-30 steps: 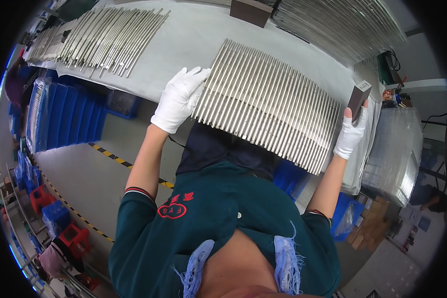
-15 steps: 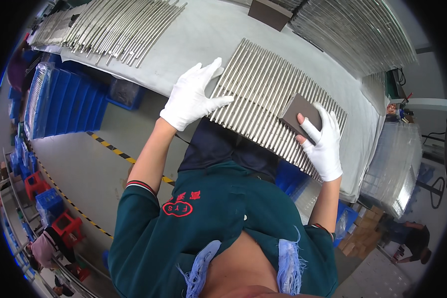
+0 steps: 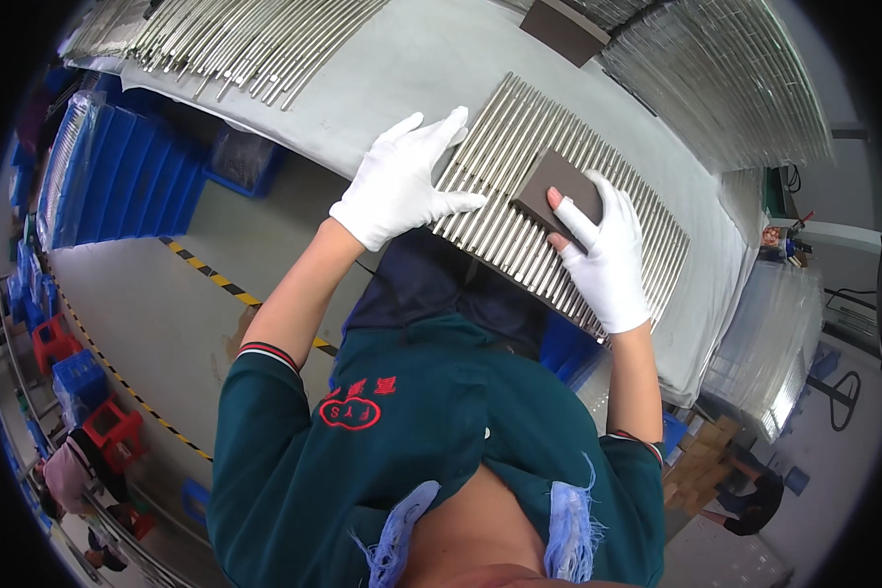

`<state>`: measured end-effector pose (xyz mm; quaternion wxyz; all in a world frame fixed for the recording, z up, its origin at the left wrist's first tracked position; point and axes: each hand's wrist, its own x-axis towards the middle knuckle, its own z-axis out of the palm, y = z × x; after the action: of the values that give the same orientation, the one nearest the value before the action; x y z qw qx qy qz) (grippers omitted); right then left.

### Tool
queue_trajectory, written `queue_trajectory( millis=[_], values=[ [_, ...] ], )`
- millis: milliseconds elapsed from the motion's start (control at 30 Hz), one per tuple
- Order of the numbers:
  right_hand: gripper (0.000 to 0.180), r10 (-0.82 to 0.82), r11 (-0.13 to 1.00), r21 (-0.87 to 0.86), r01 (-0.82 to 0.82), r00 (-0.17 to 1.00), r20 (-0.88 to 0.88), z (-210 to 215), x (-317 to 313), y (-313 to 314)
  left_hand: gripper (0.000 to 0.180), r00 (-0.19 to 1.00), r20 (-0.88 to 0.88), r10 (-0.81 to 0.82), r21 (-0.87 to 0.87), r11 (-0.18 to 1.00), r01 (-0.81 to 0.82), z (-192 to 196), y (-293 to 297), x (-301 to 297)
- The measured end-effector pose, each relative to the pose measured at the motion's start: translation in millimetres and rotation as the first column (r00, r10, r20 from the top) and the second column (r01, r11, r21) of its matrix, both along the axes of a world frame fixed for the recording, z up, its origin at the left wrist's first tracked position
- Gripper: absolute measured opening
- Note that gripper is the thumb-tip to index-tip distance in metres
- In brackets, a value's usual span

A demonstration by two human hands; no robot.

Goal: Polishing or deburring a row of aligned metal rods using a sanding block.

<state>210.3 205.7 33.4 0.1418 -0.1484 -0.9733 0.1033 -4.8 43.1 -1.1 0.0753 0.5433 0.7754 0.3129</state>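
Observation:
A row of slim metal rods (image 3: pixel 490 162) lies side by side on the pale table cover, reaching over its near edge. My right hand (image 3: pixel 608 250), in a white glove with thumb and a fingertip bare, grips a dark brown-grey block (image 3: pixel 549 186) that looks like a sanding sponge. The block lies flat on top of the rods, near their middle. At the left end of the row, my gloved left hand (image 3: pixel 397 186) has its fingers spread, with thumb and fingertips against the outermost rods.
More metal rods (image 3: pixel 255 44) are heaped at the table's far left. A second dark block (image 3: pixel 563 29) sits at the back, beside stacked rods in clear plastic (image 3: pixel 725 83). Blue bins (image 3: pixel 127 181) stand below on the left. Another person (image 3: pixel 750 500) is at the lower right.
My right hand has slid the block leftward across the rods. The left hand stays spread at the row's left end. The whole view has shifted slightly.

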Motion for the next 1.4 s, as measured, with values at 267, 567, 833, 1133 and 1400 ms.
queue_trajectory(
  millis=[267,567,833,1133,1400],
  values=[
    [0.053,0.021,0.999,0.036,-0.021,1.000,-0.012,3,-27,-16,0.100,1.000,-0.004,-0.014,0.015,1.000,0.014,-3,-2,-2],
    [0.055,0.057,0.993,0.105,-0.046,0.993,-0.108,-2,-54,-19,0.099,1.000,-0.024,-0.003,0.001,1.000,0.003,2,2,2],
    [0.063,-0.089,0.995,0.043,0.087,0.995,0.049,4,78,14,0.091,0.999,-0.020,-0.044,0.065,0.997,0.045,-5,-1,-2],
    [0.081,-0.701,0.709,-0.612,0.350,0.440,-0.561,0,124,82,0.066,0.982,-0.120,-0.146,0.122,0.979,0.161,2,29,-20],
    [0.077,-0.694,0.709,-0.548,0.444,0.301,-0.654,-41,121,124,0.060,0.742,-0.479,-0.470,-0.064,0.861,0.504,16,144,-4]
  ],
)
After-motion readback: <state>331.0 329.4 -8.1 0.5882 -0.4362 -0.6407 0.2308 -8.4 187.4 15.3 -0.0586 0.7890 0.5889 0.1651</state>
